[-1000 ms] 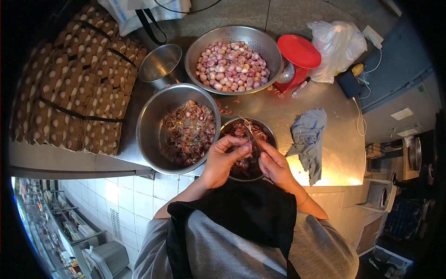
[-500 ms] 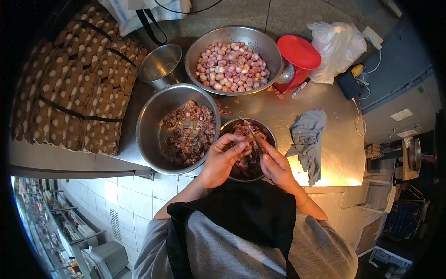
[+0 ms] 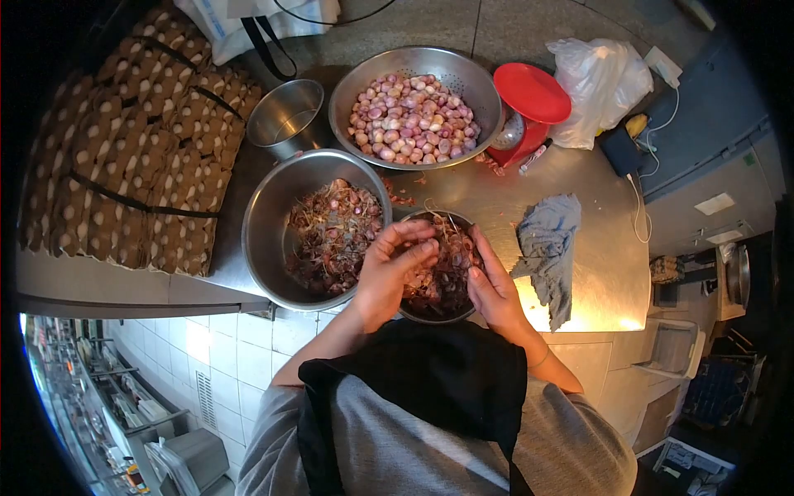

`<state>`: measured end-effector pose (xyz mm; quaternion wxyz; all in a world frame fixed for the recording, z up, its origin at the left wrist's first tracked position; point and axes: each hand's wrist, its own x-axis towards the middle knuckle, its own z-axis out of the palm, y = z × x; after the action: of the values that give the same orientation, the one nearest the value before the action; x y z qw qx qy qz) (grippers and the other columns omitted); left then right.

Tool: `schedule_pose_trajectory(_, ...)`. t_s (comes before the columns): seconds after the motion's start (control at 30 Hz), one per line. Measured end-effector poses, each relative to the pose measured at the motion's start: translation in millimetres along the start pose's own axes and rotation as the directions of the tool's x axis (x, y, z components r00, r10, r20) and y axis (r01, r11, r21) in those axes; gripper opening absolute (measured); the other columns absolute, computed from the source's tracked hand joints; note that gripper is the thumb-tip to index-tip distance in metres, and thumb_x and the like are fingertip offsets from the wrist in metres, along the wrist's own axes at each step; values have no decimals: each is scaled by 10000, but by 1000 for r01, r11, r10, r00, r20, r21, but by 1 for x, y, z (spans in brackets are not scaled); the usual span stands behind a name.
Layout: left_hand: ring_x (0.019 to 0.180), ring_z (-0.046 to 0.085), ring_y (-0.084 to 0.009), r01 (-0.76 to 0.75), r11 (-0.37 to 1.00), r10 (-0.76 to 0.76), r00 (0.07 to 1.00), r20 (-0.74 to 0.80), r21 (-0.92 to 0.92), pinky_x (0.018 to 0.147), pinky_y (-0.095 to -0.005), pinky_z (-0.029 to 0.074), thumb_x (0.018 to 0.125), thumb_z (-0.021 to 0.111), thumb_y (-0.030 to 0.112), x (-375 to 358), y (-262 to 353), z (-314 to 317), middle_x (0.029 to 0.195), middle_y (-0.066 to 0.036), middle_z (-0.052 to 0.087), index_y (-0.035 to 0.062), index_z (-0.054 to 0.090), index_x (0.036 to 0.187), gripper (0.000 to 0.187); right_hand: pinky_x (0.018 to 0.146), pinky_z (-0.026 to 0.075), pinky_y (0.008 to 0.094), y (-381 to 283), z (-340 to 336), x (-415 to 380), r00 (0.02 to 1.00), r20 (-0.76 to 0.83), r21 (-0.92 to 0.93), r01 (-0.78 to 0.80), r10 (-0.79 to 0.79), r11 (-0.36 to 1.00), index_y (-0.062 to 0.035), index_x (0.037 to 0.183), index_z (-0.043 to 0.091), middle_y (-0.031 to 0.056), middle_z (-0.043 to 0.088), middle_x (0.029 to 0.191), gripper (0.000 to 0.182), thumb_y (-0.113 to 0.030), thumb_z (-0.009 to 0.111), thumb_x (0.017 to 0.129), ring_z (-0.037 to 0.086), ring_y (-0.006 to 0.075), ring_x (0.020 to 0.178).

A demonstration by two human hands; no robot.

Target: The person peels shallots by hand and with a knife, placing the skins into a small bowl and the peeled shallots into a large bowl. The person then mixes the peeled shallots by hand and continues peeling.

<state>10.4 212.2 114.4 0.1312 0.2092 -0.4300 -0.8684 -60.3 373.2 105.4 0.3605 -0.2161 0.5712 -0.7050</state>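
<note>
Over the left side of a small metal bowl [image 3: 434,318] is my left hand [image 3: 387,273], its fingers loosely bent and the thumb apart; I see nothing held in it. My right hand [image 3: 496,291] is at the bowl's right rim with fingers and thumb apart, touching or just beside the rim. Reddish-brown shallot skins [image 3: 447,269] fill the bowl, and a thin pale item at its far side is too small to name. Left of it stands a larger metal bowl [image 3: 263,260] with unpeeled shallots and dry stalks [image 3: 337,231].
Behind, a metal colander [image 3: 475,83] holds peeled shallots [image 3: 413,120], beside a red scale [image 3: 533,95] and an empty metal pot [image 3: 285,116]. A grey cloth [image 3: 552,248] lies at right on the steel table [image 3: 608,273]. Stacked egg trays [image 3: 132,157] stand at left.
My hands have moved apart over the small bowl. The knife-like tool that was in my right hand no longer shows there. The large bowl and colander have not moved.
</note>
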Motion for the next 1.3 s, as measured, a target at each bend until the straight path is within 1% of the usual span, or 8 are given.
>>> schedule_pose_trajectory(0.1,803,534,-134,-122,981,131,990,-56,154,719,-279,454,789,585,36,33,9,-6,904,-47,551,36,514,911,141,484,275,148,4,-3,0,999,40,-119,12,-7,993,-73,1318,304,-28,489,898,426,-140,404,909,302,24,540)
schedule_pose_trajectory(0.43,944,528,-152,-581,786,573,813,103,213,869,-283,394,828,550,84,110,109,8,1029,-57,551,28,513,1075,257,467,267,164,13,-8,0,998,26,-74,-57,59,996,-57,1282,359,-57,356,615,386,-158,405,912,318,31,510)
schedule_pose_trajectory(0.67,745,550,-116,-229,691,257,964,63,686,707,-243,436,787,591,60,114,98,-103,833,-22,596,15,589,907,129,460,260,167,16,-8,4,997,47,-18,-56,57,998,-48,1275,359,-56,351,597,387,-170,406,912,325,33,504)
schedule_pose_trajectory(0.87,704,586,-128,-110,197,218,974,66,974,630,-255,457,703,660,89,121,48,-205,765,-49,599,-26,585,857,206,432,245,180,20,-8,5,996,47,-8,-82,82,997,-7,1252,360,-40,355,581,365,-134,384,911,303,42,457)
schedule_pose_trajectory(1.03,816,588,-269,-34,-205,75,996,50,978,720,-364,453,647,677,148,117,31,-183,810,-120,614,56,579,887,275,437,249,178,19,-6,5,994,35,-29,-100,101,995,-13,1254,360,-47,352,578,375,-158,396,909,305,42,461)
schedule_pose_trajectory(1.13,799,592,-252,-61,-124,48,997,68,990,724,-345,454,692,648,124,113,36,-164,826,-112,608,51,556,943,277,436,248,174,16,-6,5,995,27,-51,-90,92,995,-12,1242,372,-53,346,577,376,-180,410,908,307,36,467)
schedule_pose_trajectory(1.23,794,583,-211,-261,394,211,959,189,881,736,-309,452,724,621,101,103,37,-150,832,-100,595,31,508,1011,316,474,291,176,16,-6,3,996,25,-59,-85,87,995,-5,1225,389,-37,395,626,368,-187,422,907,362,39,523)
schedule_pose_trajectory(1.3,856,554,-167,-208,429,261,960,99,879,754,-279,443,749,609,90,86,48,-129,919,-75,574,22,480,1047,332,561,385,191,18,-11,2,993,41,-93,-111,115,990,-4,1239,379,3,501,716,379,-182,417,906,476,71,622)
